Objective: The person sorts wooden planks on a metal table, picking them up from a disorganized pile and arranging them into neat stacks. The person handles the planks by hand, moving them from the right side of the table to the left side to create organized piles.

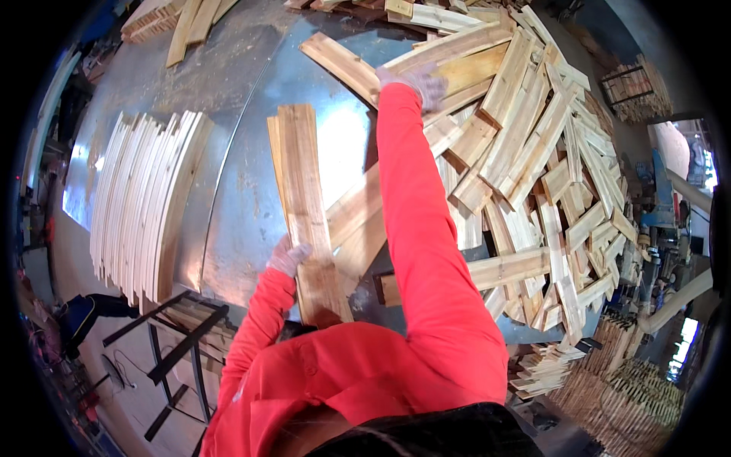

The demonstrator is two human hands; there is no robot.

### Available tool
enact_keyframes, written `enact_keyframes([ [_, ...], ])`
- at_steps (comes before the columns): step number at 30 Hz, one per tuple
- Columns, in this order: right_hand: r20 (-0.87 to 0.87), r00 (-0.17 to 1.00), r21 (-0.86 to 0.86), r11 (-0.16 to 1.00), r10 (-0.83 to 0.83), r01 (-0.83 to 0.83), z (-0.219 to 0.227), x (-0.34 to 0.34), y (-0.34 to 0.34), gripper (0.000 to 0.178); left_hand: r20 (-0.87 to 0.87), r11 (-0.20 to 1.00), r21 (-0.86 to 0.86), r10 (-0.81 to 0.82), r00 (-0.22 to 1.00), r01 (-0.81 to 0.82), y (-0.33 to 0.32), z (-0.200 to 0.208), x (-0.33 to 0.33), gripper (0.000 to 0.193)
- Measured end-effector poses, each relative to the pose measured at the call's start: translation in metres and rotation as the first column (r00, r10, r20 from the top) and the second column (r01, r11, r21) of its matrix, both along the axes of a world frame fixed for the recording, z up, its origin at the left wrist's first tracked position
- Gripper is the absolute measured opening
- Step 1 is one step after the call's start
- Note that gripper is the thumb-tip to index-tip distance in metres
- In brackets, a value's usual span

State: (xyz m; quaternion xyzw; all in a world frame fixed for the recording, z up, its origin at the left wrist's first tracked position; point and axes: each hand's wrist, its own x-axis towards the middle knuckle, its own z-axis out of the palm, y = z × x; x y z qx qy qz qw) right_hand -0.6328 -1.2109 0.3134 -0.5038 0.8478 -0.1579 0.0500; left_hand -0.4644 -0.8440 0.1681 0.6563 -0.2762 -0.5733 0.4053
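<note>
In a thin pale glove, my left hand (288, 255) is closed around the left edge of a brown wooden board (303, 175), its thumb on top. That board lies lengthwise in front of me, with another board (275, 152) partly under its left side. My right arm stretches far forward, and my gloved right hand (417, 84) rests over boards at the near side of a large pile. Its fingers look spread across a yellowish board (474, 68). A brown board (343, 67) slants away to the left of that hand. My right sleeve hides part of the pile.
A jumbled heap of short boards (525, 152) covers the right of the metal table (244, 221). An even row of pale boards (145, 206) stands at the left. Further boards (194, 27) lie at the far left. A black metal frame (186, 343) stands beside the near left edge.
</note>
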Motion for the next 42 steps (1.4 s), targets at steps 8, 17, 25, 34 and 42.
enact_keyframes([
  [8, 0.444, 0.872, -0.120, 0.978, 0.205, -0.169, -0.018, -0.049, 0.098, 0.092, -0.316, 0.987, -0.158, -0.048, 0.947, -0.003, -0.014, 0.001, 0.020, 0.041],
  [17, 0.556, 0.356, -0.158, 0.516, 0.751, -0.842, -0.061, -0.015, 0.379, 0.052, 0.079, 0.999, 0.044, 0.005, 0.997, -0.008, -0.013, -0.024, 0.031, 0.065],
  [25, 0.497, 0.633, 0.180, 0.643, 0.594, -0.745, -0.055, 0.002, 0.276, 0.093, 0.116, 0.998, 0.049, 0.036, 0.993, -0.042, -0.035, 0.007, 0.009, 0.069],
  [34, 0.809, 0.352, -0.256, 0.821, 0.471, -0.510, -0.126, 0.035, 0.334, 0.089, 0.526, 0.948, 0.312, -0.224, 0.820, 0.059, -0.031, 0.114, 0.007, 0.074],
  [42, 0.806, -0.151, -0.285, 0.152, 0.573, -0.946, -0.140, 0.113, 0.342, 0.038, 0.826, 0.902, 0.432, -0.403, 0.394, 0.017, -0.014, 0.105, 0.108, 0.099],
])
